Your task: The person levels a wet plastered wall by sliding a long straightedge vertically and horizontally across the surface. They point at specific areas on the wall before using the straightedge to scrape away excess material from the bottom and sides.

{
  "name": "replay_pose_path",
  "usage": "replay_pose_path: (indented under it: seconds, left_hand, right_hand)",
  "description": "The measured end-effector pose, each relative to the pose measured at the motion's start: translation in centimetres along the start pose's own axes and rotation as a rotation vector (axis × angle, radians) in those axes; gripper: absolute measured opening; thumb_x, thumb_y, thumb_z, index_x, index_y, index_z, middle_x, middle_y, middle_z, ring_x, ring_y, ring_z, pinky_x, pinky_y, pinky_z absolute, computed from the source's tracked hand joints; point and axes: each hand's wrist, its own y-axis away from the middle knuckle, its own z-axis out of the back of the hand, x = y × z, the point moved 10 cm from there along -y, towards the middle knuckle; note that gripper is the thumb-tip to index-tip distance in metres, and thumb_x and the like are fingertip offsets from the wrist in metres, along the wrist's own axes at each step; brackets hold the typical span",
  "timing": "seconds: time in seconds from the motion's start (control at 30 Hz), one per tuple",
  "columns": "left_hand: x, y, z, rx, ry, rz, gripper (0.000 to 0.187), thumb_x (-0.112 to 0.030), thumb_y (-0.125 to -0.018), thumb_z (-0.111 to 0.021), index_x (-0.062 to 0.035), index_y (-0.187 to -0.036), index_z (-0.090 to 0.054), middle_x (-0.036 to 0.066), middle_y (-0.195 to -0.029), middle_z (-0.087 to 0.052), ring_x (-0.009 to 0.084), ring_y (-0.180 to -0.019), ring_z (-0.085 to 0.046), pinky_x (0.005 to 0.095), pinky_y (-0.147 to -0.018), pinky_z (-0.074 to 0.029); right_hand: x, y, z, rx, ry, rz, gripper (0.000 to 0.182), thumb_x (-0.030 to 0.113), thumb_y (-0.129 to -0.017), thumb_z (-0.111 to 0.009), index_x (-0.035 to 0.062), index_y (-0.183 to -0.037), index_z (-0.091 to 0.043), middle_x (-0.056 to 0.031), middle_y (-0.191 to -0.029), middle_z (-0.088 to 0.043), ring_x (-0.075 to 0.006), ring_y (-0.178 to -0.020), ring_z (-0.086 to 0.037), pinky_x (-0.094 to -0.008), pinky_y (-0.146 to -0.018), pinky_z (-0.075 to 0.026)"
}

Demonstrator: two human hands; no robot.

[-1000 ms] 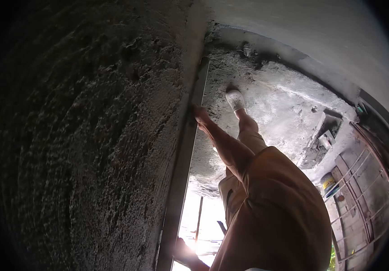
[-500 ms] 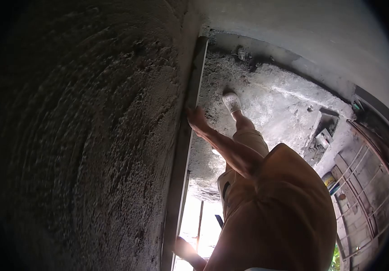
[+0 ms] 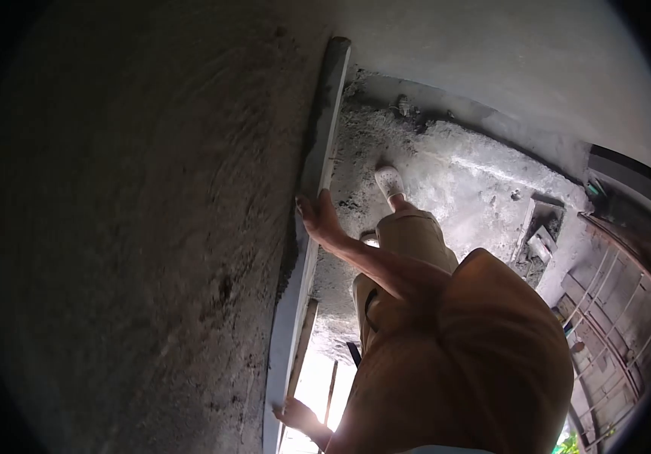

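Observation:
A long, straight screed bar (image 3: pixel 283 333) lies along the rough mortar wall (image 3: pixel 189 250), with dark wet mortar along its wall-side edge. My right hand (image 3: pixel 321 218) grips the bar near its middle, fingers curled over the edge and thumb along its near face. Lower in the view, my left hand (image 3: pixel 299 416) holds the bar toward its other end, in front of bright light. Part of the left forearm is hidden behind my brown shirt (image 3: pixel 484 356).
My legs and a light clog (image 3: pixel 390 181) stand on the mortar-spattered floor (image 3: pixel 469 181). To the right is a shallow mortar trough (image 3: pixel 541 231) with a tool in it. A rusty metal frame with bars (image 3: pixel 613 303) leans farther right. A smooth wall (image 3: pixel 492 60) rises behind.
The bar has turned so its broad pale face shows more, and its far end sits higher in view. Both hands have shifted slightly left with it. More mortar shows along its edge.

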Motion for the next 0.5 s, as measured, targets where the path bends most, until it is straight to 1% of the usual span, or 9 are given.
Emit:
replay_pose_path:
  seconds: [0.07,0.13,0.17,0.2,0.33,0.37,0.4,0.43,0.5]
  left_hand:
    - [0.8,-0.6,2.4,-0.038,0.249,0.073,0.055,-0.005,-0.086,-0.067,0.0066,-0.132,-0.040,0.019,-0.103,-0.064,0.0259,-0.085,-0.064,0.0315,-0.072,-0.054]
    - [-1.4,0.9,1.4,-0.017,0.131,0.019,0.048,-0.014,-0.091,-0.063,0.0087,-0.128,-0.043,0.019,-0.109,-0.063,0.0244,-0.094,-0.062,0.0306,-0.079,-0.052]
    - [0.3,0.8,0.7,0.085,0.528,0.287,0.046,-0.026,-0.096,-0.055,0.0083,-0.124,-0.047,0.017,-0.112,-0.061,0.0221,-0.103,-0.059,0.0289,-0.087,-0.049]
    - [1.0,-0.1,1.6,0.162,0.483,0.294,0.048,-0.034,-0.098,-0.048,0.0070,-0.124,-0.048,0.016,-0.114,-0.060,0.0205,-0.107,-0.056,0.0278,-0.091,-0.046]
    - [1.6,-1.9,4.7,0.186,0.674,0.213,0.046,-0.032,-0.098,-0.048,0.0029,-0.128,-0.048,0.014,-0.123,-0.057,0.0221,-0.109,-0.054,0.0321,-0.096,-0.043]
    - [1.3,-1.6,5.0,0.140,0.674,0.235,0.044,-0.032,-0.099,-0.047,0.0005,-0.129,-0.048,0.014,-0.127,-0.055,0.0234,-0.115,-0.052,0.0332,-0.100,-0.040]
    - [-1.8,0.9,2.8,-0.033,0.719,0.200,0.033,-0.030,-0.092,-0.065,-0.0033,-0.111,-0.060,0.011,-0.101,-0.068,0.0216,-0.087,-0.065,0.0320,-0.081,-0.056]
    - [-1.1,0.0,4.0,-0.006,0.727,0.136,0.034,-0.031,-0.091,-0.065,-0.0035,-0.111,-0.061,0.010,-0.103,-0.068,0.0214,-0.090,-0.066,0.0329,-0.084,-0.056]
    - [-0.2,-0.6,4.6,0.054,0.743,0.049,0.034,-0.032,-0.091,-0.065,-0.0040,-0.109,-0.062,0.009,-0.103,-0.068,0.0206,-0.088,-0.066,0.0335,-0.080,-0.057]
  right_hand:
    - [1.1,2.4,-1.0,0.007,-0.055,0.062,0.040,0.033,-0.094,-0.057,-0.0022,-0.104,-0.041,-0.0151,-0.090,-0.053,-0.0205,-0.084,-0.052,-0.0391,-0.073,-0.044]
    - [3.5,5.6,-1.5,0.013,-0.107,0.136,0.040,0.034,-0.095,-0.058,-0.0015,-0.102,-0.041,-0.0132,-0.090,-0.053,-0.0190,-0.083,-0.050,-0.0382,-0.073,-0.044]
    - [5.3,7.2,-1.9,0.021,-0.144,0.177,0.042,0.035,-0.095,-0.058,-0.0022,-0.105,-0.041,-0.0137,-0.093,-0.053,-0.0192,-0.085,-0.050,-0.0365,-0.075,-0.044]
    - [6.1,8.8,-1.8,0.016,-0.181,0.215,0.045,0.037,-0.095,-0.058,-0.0028,-0.107,-0.041,-0.0143,-0.096,-0.053,-0.0193,-0.087,-0.051,-0.0348,-0.076,-0.044]
    - [7.5,13.2,-3.2,0.100,-0.121,0.327,0.056,0.040,-0.095,-0.057,-0.0059,-0.120,-0.038,-0.0167,-0.109,-0.052,-0.0225,-0.096,-0.053,-0.0360,-0.081,-0.048]
    - [7.9,14.0,-3.9,0.233,-0.135,0.293,0.064,0.043,-0.094,-0.057,-0.0067,-0.126,-0.034,-0.0172,-0.114,-0.050,-0.0238,-0.101,-0.053,-0.0401,-0.084,-0.051]
    - [8.7,14.8,-4.3,0.368,-0.143,0.255,0.072,0.046,-0.093,-0.058,-0.0074,-0.133,-0.031,-0.0176,-0.120,-0.048,-0.0251,-0.106,-0.053,-0.0442,-0.086,-0.054]
    - [8.8,15.3,-3.5,0.437,-0.213,-0.002,0.077,0.048,-0.092,-0.058,-0.0025,-0.140,-0.026,-0.0156,-0.121,-0.046,-0.0235,-0.107,-0.053,-0.0522,-0.085,-0.057]
    - [9.8,12.3,-0.9,0.478,-0.318,-0.117,0.063,0.044,-0.093,-0.058,0.0066,-0.138,-0.034,-0.0092,-0.112,-0.054,-0.0176,-0.091,-0.060,-0.0514,-0.089,-0.055]
